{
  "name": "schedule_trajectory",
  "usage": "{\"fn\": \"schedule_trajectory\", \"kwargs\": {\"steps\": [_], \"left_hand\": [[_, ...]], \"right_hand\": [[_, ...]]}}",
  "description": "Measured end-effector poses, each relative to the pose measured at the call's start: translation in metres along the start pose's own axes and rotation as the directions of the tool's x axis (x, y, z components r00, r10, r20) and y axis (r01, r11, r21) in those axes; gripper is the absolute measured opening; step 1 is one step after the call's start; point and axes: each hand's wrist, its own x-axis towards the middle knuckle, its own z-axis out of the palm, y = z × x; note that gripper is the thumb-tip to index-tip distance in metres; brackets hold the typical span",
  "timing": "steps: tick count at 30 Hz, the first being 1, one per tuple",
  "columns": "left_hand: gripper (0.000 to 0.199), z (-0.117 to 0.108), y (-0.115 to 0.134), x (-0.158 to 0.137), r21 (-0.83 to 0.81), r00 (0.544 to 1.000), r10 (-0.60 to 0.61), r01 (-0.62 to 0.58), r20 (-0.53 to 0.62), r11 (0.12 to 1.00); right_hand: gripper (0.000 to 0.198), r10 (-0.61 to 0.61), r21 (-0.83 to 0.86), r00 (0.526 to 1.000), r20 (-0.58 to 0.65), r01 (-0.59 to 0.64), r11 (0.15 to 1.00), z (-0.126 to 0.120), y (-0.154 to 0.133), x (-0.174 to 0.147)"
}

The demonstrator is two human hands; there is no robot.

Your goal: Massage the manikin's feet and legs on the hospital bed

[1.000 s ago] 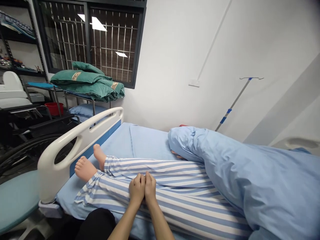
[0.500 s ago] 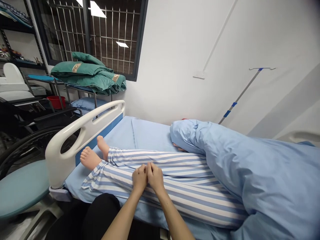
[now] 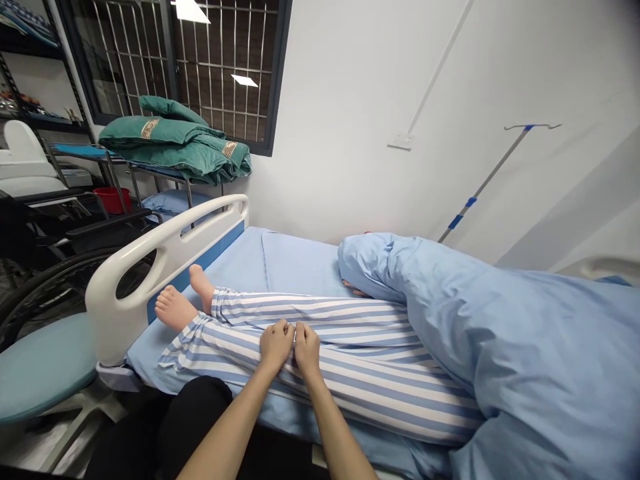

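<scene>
Left hand: the person's left hand point(image 3: 275, 344) rests on the near leg of the striped trousers point(image 3: 370, 393), knuckles up, its fingers curled inward.
Right hand: the right hand point(image 3: 307, 347) rests just beside it on the same leg, likewise curled, back uppermost.
Gap between hands: a second ago they press side against side; now a narrow strip of cloth shows between them, the fingertips close and the wrists farther apart.
Grip: the undersides of the fingers are hidden, so whether either hand pinches the fabric or merely lies on it cannot be told.
Striped trousers: they lie lengthwise on the bed sheet point(image 3: 300, 263), worn by a reclining figure, in the same place as in the earlier frames.
Feet: the near foot point(image 3: 175, 308) and the far foot point(image 3: 201, 288) emerge bare from the cuffs, toes up beside the footboard point(image 3: 120, 267), unmoved.
Quilt: the blue quilt point(image 3: 480, 320) covers the figure's upper part and the tops of the trousers; its bunched edge keeps its shape.
View: the scene sits higher than a second ago, with less of the window point(image 3: 220, 73) and more of the round stool point(image 3: 45, 367) in sight.
Forearms: more of both shows now, spreading wider toward the bottom edge beside a black-clad knee point(image 3: 203, 400).
</scene>
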Motion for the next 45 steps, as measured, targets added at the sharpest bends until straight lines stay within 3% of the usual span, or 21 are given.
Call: {"fn": "schedule_trajectory", "kwargs": {"steps": [3,6,8,10,13,19,22,24,27,29,40,45], "left_hand": [[0.028,-0.002,0.014,0.012,-0.225,0.999,-0.044,0.041,-0.009,0.973],[0.029,0.003,0.031,0.018,-0.514,0.996,-0.087,0.082,0.014,0.854],[0.029,0.011,0.037,0.014,-0.601,0.992,-0.12,0.116,0.033,0.791],[0.029,0.02,0.036,0.006,-0.527,0.992,-0.121,0.114,0.021,0.842],[0.028,0.03,0.029,-0.008,-0.28,0.998,-0.058,0.055,-0.005,0.958],[0.028,0.031,0.023,-0.014,-0.093,1.0,-0.011,0.013,0.021,0.996],[0.028,0.029,0.023,-0.013,-0.059,1.0,-0.015,0.017,0.026,0.998],[0.03,0.029,0.022,-0.013,-0.031,1.0,-0.002,0.003,0.025,1.0],[0.03,0.029,0.022,-0.015,0.02,0.999,0.036,-0.036,0.038,0.999],[0.029,0.03,0.023,-0.016,0.051,0.998,0.044,-0.047,0.054,0.998],[0.024,0.033,0.028,-0.017,0.094,0.997,0.037,-0.043,0.061,0.995],[0.024,0.03,0.039,-0.011,-0.062,0.997,0.027,-0.023,0.067,0.998]], "right_hand": [[0.042,0.036,0.054,0.999,-0.007,-0.036,0.998,-0.002,0.002,0.002],[0.043,0.074,0.142,0.997,-0.007,-0.072,0.987,-0.005,0.004,0.003],[0.042,0.095,0.202,0.995,-0.011,-0.091,0.975,-0.007,0.006,0.004],[0.04,0.128,0.261,0.991,-0.023,-0.118,0.958,-0.009,0.008,0.005],[0.036,0.188,0.33,0.981,-0.055,-0.16,0.93,-0.011,0.012,0.004],[0.036,0.171,0.312,0.983,-0.07,-0.141,0.939,-0.009,0.009,0.001],[0.039,0.116,0.193,0.993,-0.035,-0.107,0.975,-0.016,0.0,0.002],[0.04,0.04,0.018,0.999,0.019,-0.04,0.999,-0.026,-0.007,0.005],[0.039,-0.086,-0.221,0.99,0.114,0.11,0.969,-0.043,-0.013,0.011],[0.039,-0.12,-0.264,0.983,0.139,0.154,0.952,-0.051,-0.012,0.013],[0.04,0.032,-0.034,0.997,0.073,-0.029,0.999,-0.05,0.019,0.012],[0.038,0.09,0.096,0.994,0.063,-0.096,0.991,-0.053,0.018,0.015]]}}
